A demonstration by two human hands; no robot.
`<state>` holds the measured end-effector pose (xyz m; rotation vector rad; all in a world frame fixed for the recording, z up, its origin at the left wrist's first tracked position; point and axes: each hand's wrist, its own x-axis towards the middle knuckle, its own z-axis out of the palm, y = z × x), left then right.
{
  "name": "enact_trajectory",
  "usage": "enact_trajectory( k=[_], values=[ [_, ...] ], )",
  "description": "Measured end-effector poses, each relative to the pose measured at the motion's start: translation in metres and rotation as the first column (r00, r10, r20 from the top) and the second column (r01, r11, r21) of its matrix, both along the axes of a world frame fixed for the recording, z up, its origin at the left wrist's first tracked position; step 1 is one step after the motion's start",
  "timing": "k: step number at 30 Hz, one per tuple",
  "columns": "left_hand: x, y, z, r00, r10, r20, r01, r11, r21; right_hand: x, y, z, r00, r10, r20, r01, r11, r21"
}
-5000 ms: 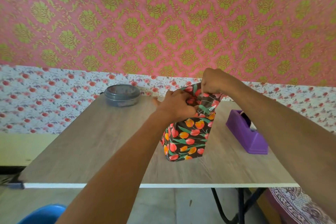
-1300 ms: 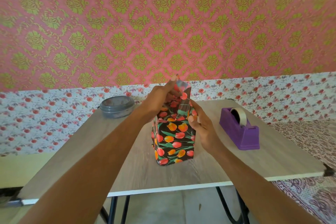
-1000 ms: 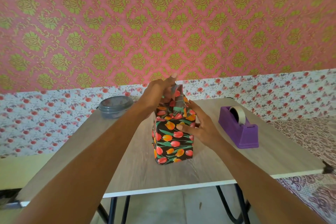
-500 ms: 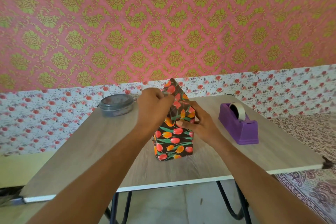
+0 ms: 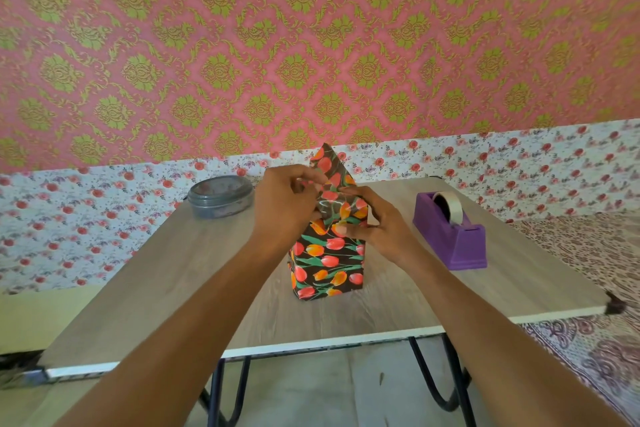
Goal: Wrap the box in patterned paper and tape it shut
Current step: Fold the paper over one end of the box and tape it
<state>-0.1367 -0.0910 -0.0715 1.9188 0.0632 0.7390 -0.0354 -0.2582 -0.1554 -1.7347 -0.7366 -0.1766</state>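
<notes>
black glossy paper (image 5: pixel 330 170), printed with red and orange tulips on green stems, covers the box (image 5: pixel 329 274). the box stands upright on 1 end near the middle of the wood-grain table (image 5: pixel 166 274), between the tin (image 5: pixel 221 196) and the dispenser (image 5: pixel 450 239), apart from both. its sides look smooth and tight, with a sharp vertical corner at the front left. the top is unfinished: 1 pointed flap sticks up above the hands, and the creased paper below it catches glare.

the left hand (image 5: pixel 284 204) has its fingers curled, thumb and fingertips pinching the flap's left edge. the right hand (image 5: pixel 377 225) grasps the fold at the top right, thumb on the front face just under the upper edge, fingers bent over the folded paper.

the tin is grey, round and lidded, at the far left of the table. the dispenser is purple and carries 1 roll of pale tape (image 5: pixel 448 208).
</notes>
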Motion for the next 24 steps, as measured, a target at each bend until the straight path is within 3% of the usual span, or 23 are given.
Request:
enact_trajectory(
  k=[4, 13, 17, 21, 24],
  values=[
    [-0.006, 0.003, -0.01, 0.998, -0.047, -0.036, 0.045, 0.998, -0.053, 0.002, 0.0, 0.002, 1.0, -0.014, 0.013, 0.014, 1.0, -0.004],
    [-0.007, 0.004, -0.012, 0.987, -0.055, -0.149, 0.065, 0.996, 0.061, 0.012, -0.001, 0.007, 0.978, -0.061, 0.198, 0.073, 0.996, -0.052],
    [0.0, 0.003, 0.004, 0.99, 0.107, -0.091, -0.08, 0.96, 0.267, 0.012, -0.003, 0.009, 0.98, -0.023, 0.197, 0.036, 0.997, -0.066],
    [0.027, 0.004, 0.019, 0.979, 0.016, -0.204, 0.02, 0.985, 0.17, 0.01, -0.005, 0.014, 0.965, -0.02, 0.261, 0.062, 0.986, -0.157],
    [0.048, 0.005, 0.029, 0.962, -0.073, -0.264, 0.128, 0.972, 0.198, 0.011, -0.006, 0.016, 0.954, 0.019, 0.3, 0.052, 0.973, -0.226]
  ],
)
